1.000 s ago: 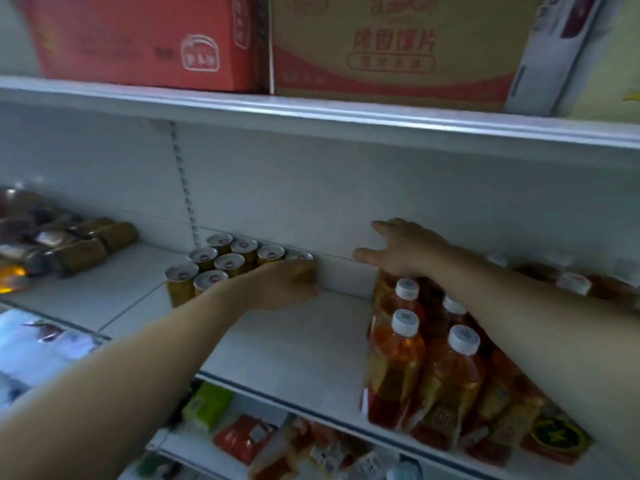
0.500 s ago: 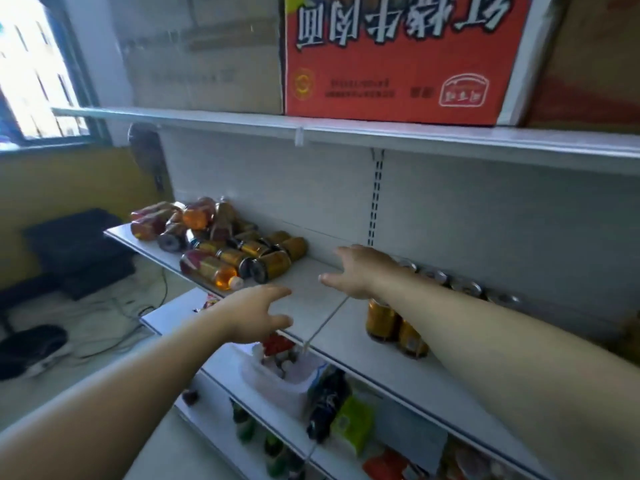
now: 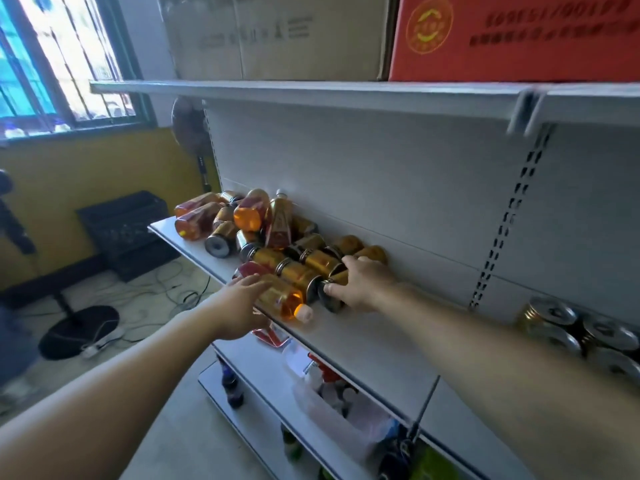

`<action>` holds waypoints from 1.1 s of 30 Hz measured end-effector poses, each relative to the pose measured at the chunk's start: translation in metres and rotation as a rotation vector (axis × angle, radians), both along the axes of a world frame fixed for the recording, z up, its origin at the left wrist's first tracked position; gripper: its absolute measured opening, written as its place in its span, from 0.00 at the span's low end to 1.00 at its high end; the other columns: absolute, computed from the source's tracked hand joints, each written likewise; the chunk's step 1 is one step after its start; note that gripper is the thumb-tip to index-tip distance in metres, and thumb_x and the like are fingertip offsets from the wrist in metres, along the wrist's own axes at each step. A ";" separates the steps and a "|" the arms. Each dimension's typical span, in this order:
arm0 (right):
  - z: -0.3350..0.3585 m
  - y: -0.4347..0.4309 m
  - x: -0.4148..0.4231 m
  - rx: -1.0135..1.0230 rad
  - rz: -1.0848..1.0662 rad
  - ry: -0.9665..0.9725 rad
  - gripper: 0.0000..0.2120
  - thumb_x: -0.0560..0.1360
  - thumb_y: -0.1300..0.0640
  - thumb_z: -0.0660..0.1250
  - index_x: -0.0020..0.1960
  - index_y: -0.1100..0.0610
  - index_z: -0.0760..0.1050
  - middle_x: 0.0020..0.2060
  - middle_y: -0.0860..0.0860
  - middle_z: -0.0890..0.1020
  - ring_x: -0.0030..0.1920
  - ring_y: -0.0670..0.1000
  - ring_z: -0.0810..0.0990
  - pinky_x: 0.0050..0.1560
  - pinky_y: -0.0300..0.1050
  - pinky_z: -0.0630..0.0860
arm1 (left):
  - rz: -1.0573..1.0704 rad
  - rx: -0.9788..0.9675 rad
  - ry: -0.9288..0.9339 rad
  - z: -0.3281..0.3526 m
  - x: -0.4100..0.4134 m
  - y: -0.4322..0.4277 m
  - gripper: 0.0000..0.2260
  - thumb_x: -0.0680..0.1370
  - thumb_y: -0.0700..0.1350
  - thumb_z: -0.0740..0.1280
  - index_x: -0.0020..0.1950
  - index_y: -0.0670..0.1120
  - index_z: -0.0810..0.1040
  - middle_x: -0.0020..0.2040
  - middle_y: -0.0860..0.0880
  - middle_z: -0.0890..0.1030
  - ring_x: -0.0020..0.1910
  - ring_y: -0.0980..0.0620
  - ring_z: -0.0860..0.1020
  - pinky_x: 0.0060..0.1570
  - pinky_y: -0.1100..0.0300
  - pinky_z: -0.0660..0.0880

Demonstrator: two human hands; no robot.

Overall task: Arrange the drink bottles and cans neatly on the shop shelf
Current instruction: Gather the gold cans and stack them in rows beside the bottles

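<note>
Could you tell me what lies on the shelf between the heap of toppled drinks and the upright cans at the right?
In the head view, only the right hand and forearm cross it; the shelf itself looks bare.

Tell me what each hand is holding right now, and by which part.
Right hand grips a lying gold can around its near end. Left hand rests on the lying orange bottle's body; a closed hold cannot be told.

A single head-worn wide-angle view looks forward and down along both outstretched forearms, angled leftward across the white shelf (image 3: pixel 363 337). It sits close to the shelf front, so the upper shelf (image 3: pixel 311 93) looms overhead. The window (image 3: pixel 62 60) and floor fill its left edge.
</note>
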State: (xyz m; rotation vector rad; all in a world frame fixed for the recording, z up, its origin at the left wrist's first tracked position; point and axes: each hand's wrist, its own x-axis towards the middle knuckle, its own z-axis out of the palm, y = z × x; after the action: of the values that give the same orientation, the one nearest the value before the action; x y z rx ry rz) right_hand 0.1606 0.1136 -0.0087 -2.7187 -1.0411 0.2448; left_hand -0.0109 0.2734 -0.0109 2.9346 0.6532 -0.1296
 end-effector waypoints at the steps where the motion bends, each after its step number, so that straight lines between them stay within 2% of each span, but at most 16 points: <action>1: -0.006 0.007 0.005 0.009 -0.047 0.011 0.42 0.71 0.32 0.65 0.76 0.54 0.59 0.73 0.57 0.64 0.71 0.60 0.66 0.66 0.52 0.69 | -0.024 0.030 0.012 -0.004 0.008 0.013 0.35 0.75 0.54 0.68 0.77 0.55 0.54 0.78 0.51 0.53 0.77 0.48 0.50 0.74 0.50 0.54; 4: -0.024 0.019 0.014 0.020 -0.186 0.052 0.47 0.69 0.28 0.63 0.77 0.54 0.55 0.74 0.58 0.60 0.71 0.61 0.64 0.66 0.54 0.67 | -0.085 0.108 0.097 -0.013 0.032 0.047 0.39 0.74 0.55 0.69 0.77 0.58 0.48 0.79 0.52 0.47 0.77 0.46 0.44 0.74 0.40 0.51; 6: -0.038 0.022 0.016 0.038 -0.244 0.087 0.45 0.70 0.28 0.61 0.77 0.54 0.55 0.74 0.58 0.60 0.71 0.61 0.64 0.65 0.54 0.67 | -0.159 0.155 0.161 -0.019 0.045 0.065 0.40 0.74 0.55 0.69 0.77 0.58 0.46 0.79 0.53 0.48 0.77 0.46 0.43 0.72 0.37 0.48; 9: -0.052 0.027 0.016 0.079 -0.321 0.124 0.44 0.70 0.27 0.60 0.75 0.52 0.56 0.72 0.59 0.64 0.69 0.61 0.67 0.64 0.53 0.68 | -0.298 0.269 0.179 -0.028 0.055 0.088 0.41 0.73 0.58 0.68 0.77 0.58 0.46 0.77 0.51 0.51 0.77 0.45 0.49 0.73 0.41 0.47; 12: -0.054 0.034 0.013 0.155 -0.445 0.179 0.43 0.68 0.27 0.63 0.73 0.51 0.59 0.70 0.56 0.69 0.66 0.60 0.72 0.62 0.52 0.71 | -0.456 0.329 0.069 -0.038 0.062 0.109 0.39 0.72 0.62 0.66 0.77 0.59 0.49 0.74 0.51 0.56 0.74 0.45 0.54 0.74 0.49 0.47; 15: -0.052 0.043 0.004 0.235 -0.571 0.184 0.43 0.67 0.30 0.68 0.72 0.53 0.60 0.69 0.57 0.71 0.66 0.60 0.72 0.61 0.51 0.71 | -0.569 0.219 -0.023 -0.044 0.064 0.123 0.40 0.67 0.67 0.62 0.75 0.56 0.56 0.72 0.51 0.61 0.73 0.46 0.58 0.74 0.51 0.50; 18: -0.049 0.050 -0.011 0.307 -0.728 0.191 0.50 0.67 0.35 0.72 0.77 0.53 0.49 0.72 0.59 0.63 0.69 0.62 0.68 0.64 0.52 0.69 | -0.660 0.146 -0.062 -0.050 0.065 0.133 0.44 0.59 0.70 0.54 0.73 0.53 0.61 0.71 0.52 0.68 0.72 0.48 0.64 0.72 0.51 0.54; 20: -0.048 0.048 -0.023 0.335 -0.798 0.177 0.55 0.65 0.39 0.75 0.78 0.53 0.45 0.74 0.59 0.56 0.69 0.62 0.67 0.63 0.50 0.69 | -0.685 0.096 -0.097 -0.053 0.066 0.139 0.42 0.60 0.69 0.59 0.72 0.54 0.62 0.70 0.54 0.70 0.71 0.49 0.65 0.71 0.52 0.55; 21: -0.049 0.045 -0.028 0.334 -0.808 0.139 0.54 0.64 0.40 0.77 0.77 0.53 0.48 0.73 0.59 0.56 0.68 0.62 0.69 0.62 0.49 0.70 | -0.691 0.065 -0.120 -0.053 0.066 0.139 0.41 0.61 0.67 0.63 0.71 0.54 0.63 0.69 0.54 0.70 0.70 0.49 0.66 0.70 0.53 0.56; 24: -0.052 0.028 -0.043 0.305 -0.773 -0.012 0.47 0.60 0.48 0.81 0.71 0.51 0.58 0.66 0.57 0.59 0.65 0.61 0.69 0.62 0.48 0.70 | -0.631 -0.108 -0.174 -0.054 0.064 0.135 0.39 0.61 0.62 0.70 0.70 0.54 0.65 0.67 0.53 0.72 0.67 0.49 0.67 0.66 0.54 0.61; 26: -0.055 0.014 -0.053 0.315 -0.760 -0.019 0.44 0.61 0.52 0.80 0.70 0.49 0.60 0.66 0.57 0.60 0.65 0.61 0.66 0.61 0.48 0.69 | -0.538 -0.331 -0.221 -0.054 0.061 0.126 0.41 0.60 0.58 0.74 0.71 0.52 0.65 0.63 0.51 0.73 0.62 0.48 0.70 0.61 0.55 0.67; 29: -0.059 -0.005 -0.066 0.353 -0.780 -0.030 0.38 0.64 0.53 0.78 0.68 0.47 0.62 0.61 0.55 0.66 0.60 0.58 0.69 0.53 0.45 0.67 | -0.438 -0.635 -0.257 -0.050 0.058 0.103 0.41 0.63 0.50 0.79 0.72 0.51 0.64 0.59 0.50 0.74 0.51 0.50 0.75 0.47 0.59 0.76; 31: -0.061 -0.016 -0.075 0.408 -0.782 -0.036 0.33 0.66 0.54 0.78 0.65 0.47 0.65 0.57 0.53 0.65 0.57 0.57 0.73 0.51 0.43 0.67 | -0.404 -0.764 -0.275 -0.046 0.059 0.085 0.37 0.63 0.47 0.78 0.69 0.51 0.67 0.53 0.51 0.76 0.43 0.56 0.76 0.36 0.66 0.74; 33: -0.062 -0.027 -0.086 0.518 -0.798 -0.011 0.31 0.67 0.55 0.78 0.63 0.47 0.65 0.55 0.49 0.62 0.55 0.57 0.75 0.52 0.43 0.68 | -0.370 -0.844 -0.290 -0.042 0.060 0.067 0.32 0.64 0.47 0.78 0.66 0.51 0.70 0.48 0.54 0.78 0.43 0.60 0.75 0.37 0.67 0.72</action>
State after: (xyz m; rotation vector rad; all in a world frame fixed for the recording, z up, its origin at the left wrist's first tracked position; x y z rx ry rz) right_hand 0.0748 0.0865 -0.0710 -2.4025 0.0486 -0.1583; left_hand 0.0486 0.3399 -0.0527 2.1491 -0.0192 -0.0055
